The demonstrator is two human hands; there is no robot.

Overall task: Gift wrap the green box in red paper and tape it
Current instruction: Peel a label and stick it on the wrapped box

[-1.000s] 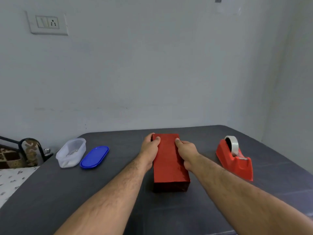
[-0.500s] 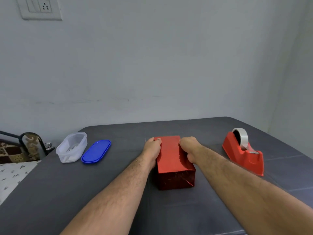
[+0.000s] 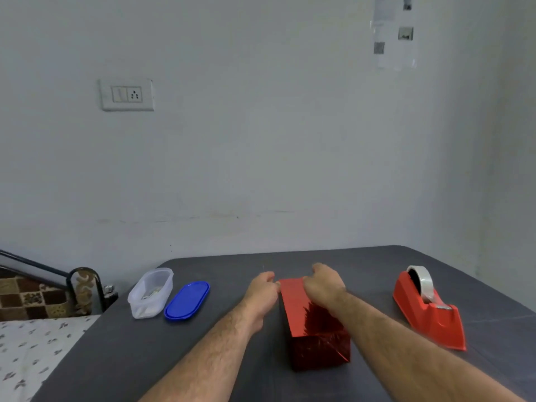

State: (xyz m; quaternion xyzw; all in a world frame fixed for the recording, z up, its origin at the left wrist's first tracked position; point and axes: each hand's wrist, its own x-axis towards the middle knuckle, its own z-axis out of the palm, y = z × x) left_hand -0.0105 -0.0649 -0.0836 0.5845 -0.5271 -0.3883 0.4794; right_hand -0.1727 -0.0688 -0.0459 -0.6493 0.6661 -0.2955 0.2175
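- Far to the left of the fingers: clear tub (image 3: pixel 150 291) and its blue lid (image 3: pixel 187 299), side by side on the tabletop (image 3: pixel 116 343). Kept well apart from the wrapping, probably so they stay out of the way.
- Left hand (image 3: pixel 261 291) at the far left corner of the wrapped box (image 3: pixel 311 317). Forearm stretched forward from the near edge, wrist low, knuckles up.
- Left fingers (image 3: pixel 268 278) curled toward the far end of the box, thumb tip just touching the red paper at the corner. Looks like a light pinch or press on the paper edge; cannot tell for certain whether anything is actually gripped.
- Between the two sets of fingers: the box, already covered in shiny red paper, no green showing. Lying lengthwise on the tabletop, near end folded shut with a diagonal crease. Far end hidden by the hands, so likely the end being closed or checked now.
- Right hand (image 3: pixel 323 282) over the far top of the box, forearm crossing above its right side. Back of the hand up.
- Right fingers (image 3: pixel 319 269) bent downward past the far edge, seemingly pressing the end flap; contact itself out of sight.
- Well to the right of the fingers: red tape dispenser (image 3: pixel 429 311) with its roll, within reach for the next strip.
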